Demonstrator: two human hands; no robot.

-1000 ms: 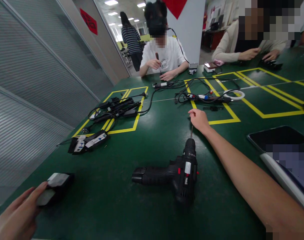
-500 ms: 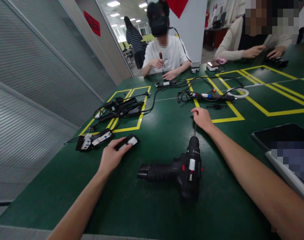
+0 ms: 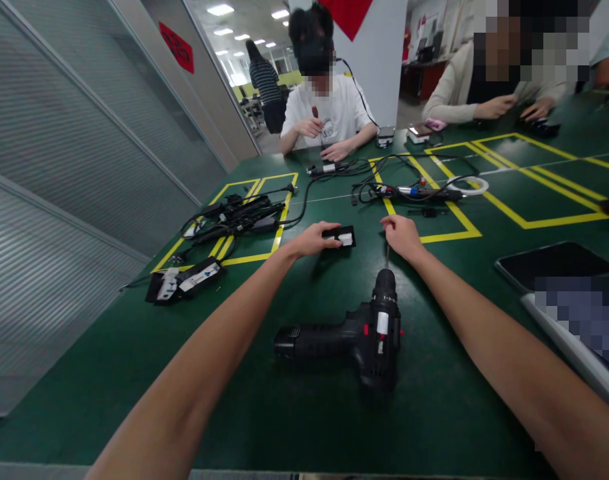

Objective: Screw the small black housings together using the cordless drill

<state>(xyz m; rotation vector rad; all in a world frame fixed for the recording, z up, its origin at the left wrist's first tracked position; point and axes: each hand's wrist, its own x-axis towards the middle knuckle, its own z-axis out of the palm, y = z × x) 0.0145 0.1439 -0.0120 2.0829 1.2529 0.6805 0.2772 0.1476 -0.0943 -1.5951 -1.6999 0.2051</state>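
Between its thumb and fingers my left hand (image 3: 314,240) grips a small flat black rectangular piece (image 3: 351,239) with a white patch on it, held over the middle of the green table (image 3: 304,413). To its right, my right hand (image 3: 401,237) rests with curled fingers, just beyond the tip of the drill bit (image 3: 387,257); whatever those fingers hold, if anything, is hidden. A black cordless drill (image 3: 381,340) lies on its side in front of me, its bit pointing away and its handle to the left. Two black pieces with white inner parts (image 3: 201,278) lie at the left.
Bundled black cables and adapters (image 3: 241,217) lie beyond the left pieces. A pen-shaped electric tool (image 3: 424,193) with cables and a white ring (image 3: 477,187) is farther back. A phone (image 3: 554,263) lies right. Across the table, a person holds a screwdriver (image 3: 315,113); another person sits at right.
My left hand has carried the black piece right and away from me, toward my right hand. The right hand and the drill stay in nearly the same place.
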